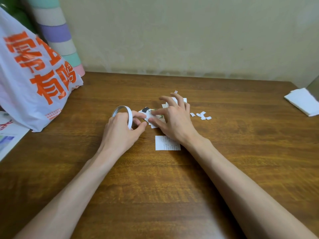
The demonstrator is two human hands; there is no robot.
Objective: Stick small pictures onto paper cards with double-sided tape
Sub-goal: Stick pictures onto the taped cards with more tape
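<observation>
My left hand grips a thin white roll of double-sided tape, held upright just above the wooden table. Its thumb and forefinger reach toward a small picture with a dark patch. My right hand pinches that picture and the paper beneath it with thumb and forefinger, its other fingers spread over more paper cards. A white paper card with faint print lies flat below my right wrist. Where the tape end lies is hidden between my fingers.
Several small white paper scraps lie right of my right hand. A white plastic bag with orange lettering stands at the left, striped rolls behind it. Folded white paper sits at the right edge. Printed sheets lie far left.
</observation>
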